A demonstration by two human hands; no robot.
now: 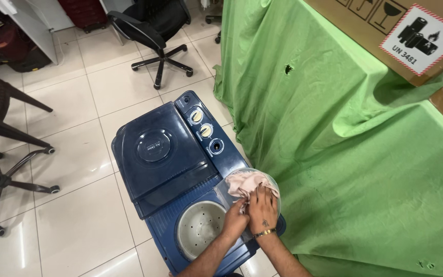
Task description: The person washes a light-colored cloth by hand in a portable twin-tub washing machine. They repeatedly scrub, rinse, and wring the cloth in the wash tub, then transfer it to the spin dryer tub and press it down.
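A small dark blue twin-tub washing machine (160, 164) stands on the tiled floor. Its spin tub (198, 233) is open, a perforated metal drum showing inside. A clear round lid (270, 182) stands raised beside the tub. Both my hands are at the tub's right rim, gripping a pale pink cloth (242, 183) that bunches up against the lid. My left hand (236, 221) holds the cloth's lower edge. My right hand (262, 209), with a gold bracelet on the wrist, presses on the cloth from the right.
A table draped in green cloth (344, 154) stands close on the right, with a brown cardboard box (385, 31) on top. A black office chair (155, 25) is at the back; another chair (1, 133) stands at the left. Three dials (203, 128) sit on the machine's panel.
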